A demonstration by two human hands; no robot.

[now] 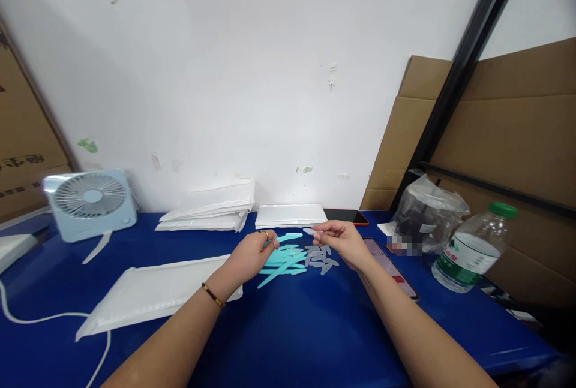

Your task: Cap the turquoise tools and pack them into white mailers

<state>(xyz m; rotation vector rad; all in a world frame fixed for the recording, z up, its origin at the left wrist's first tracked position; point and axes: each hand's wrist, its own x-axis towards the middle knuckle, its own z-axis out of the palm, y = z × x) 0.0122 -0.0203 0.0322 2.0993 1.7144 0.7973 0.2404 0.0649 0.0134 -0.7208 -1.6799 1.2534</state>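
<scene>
My left hand [248, 257] pinches a slim turquoise eyebrow razor [290, 236], whose tip points right. Opposite it, my right hand [345, 243] holds a small translucent blade cap [308, 231] between thumb and fingers. The razor tip and the cap are close together but apart. Below my left fingers lies a loose pile of turquoise razors [282, 263], pointing various ways. Several translucent caps [321, 259] are scattered just right of that pile, under my right hand. My left forearm partly covers a white padded envelope [157, 292].
More white envelopes [207, 205] and a flat white packet [290, 215] lie by the wall. A blue fan [92, 202] stands left, beside a white strip [98, 247]. On the right are a phone [391, 271], a bagged cup [425, 214] and a bottle [470, 253].
</scene>
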